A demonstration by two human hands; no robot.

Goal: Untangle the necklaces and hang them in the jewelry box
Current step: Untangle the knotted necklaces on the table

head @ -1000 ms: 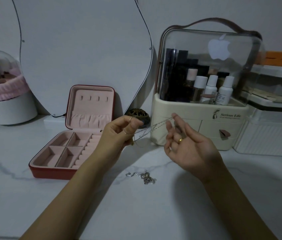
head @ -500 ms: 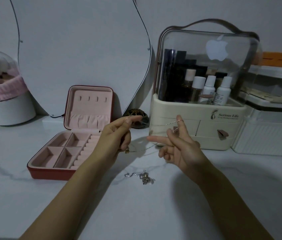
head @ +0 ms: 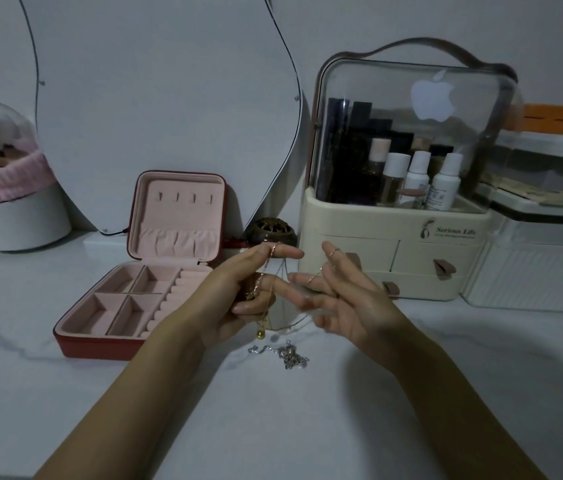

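Note:
A thin gold necklace [head: 282, 271] with a small gold pendant is strung between both hands above the table. My left hand [head: 238, 289] has the chain looped over its outstretched fingers, and the pendant dangles below it. My right hand [head: 346, 292] has its fingers spread with the chain wound around two of them. A tangled silver necklace [head: 287, 355] lies on the white marble table just below the hands. The red jewelry box [head: 96, 348] stands open at the left, pink inside, with hooks in its raised lid and nothing on them.
A cream cosmetics organiser [head: 391, 251] with a clear lid and bottles stands behind the right hand. A dark round ornament [head: 271, 230] sits behind the left hand. A curved mirror [head: 155, 81] leans at the back, and a brush holder [head: 6, 202] stands far left. White storage boxes [head: 543, 258] are at the right.
Both hands have dropped lower and spread their fingers. The gold chain, earlier pinched taut between them, now hangs in loops over the fingers with the pendant dangling. The silver necklace has not moved.

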